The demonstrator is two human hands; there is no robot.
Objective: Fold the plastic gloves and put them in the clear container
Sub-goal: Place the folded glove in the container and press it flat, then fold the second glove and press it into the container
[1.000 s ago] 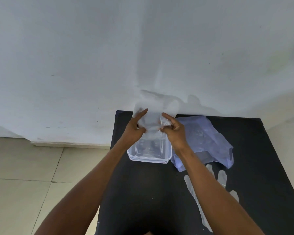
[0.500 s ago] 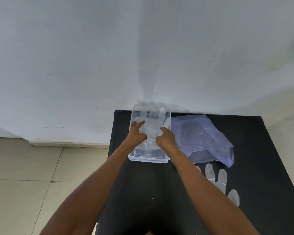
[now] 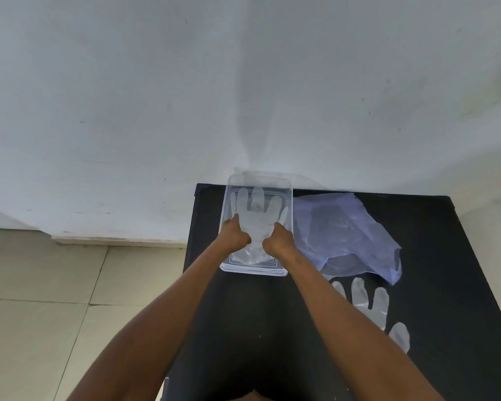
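Note:
A clear rectangular container stands at the far left of the black table, against the wall. A translucent plastic glove lies spread flat inside it, fingers pointing away from me. My left hand and my right hand rest on the glove's lower part, one on each side, fingers curled on the plastic. A second plastic glove lies flat on the table to the right of my right forearm, partly hidden by it.
A crumpled bluish plastic bag lies right of the container. The white wall rises directly behind the table. Beige floor tiles lie left of the table's edge.
The glove was held up above the container a second ago. Both hands have lowered it into the container and now press it flat with its fingers spread.

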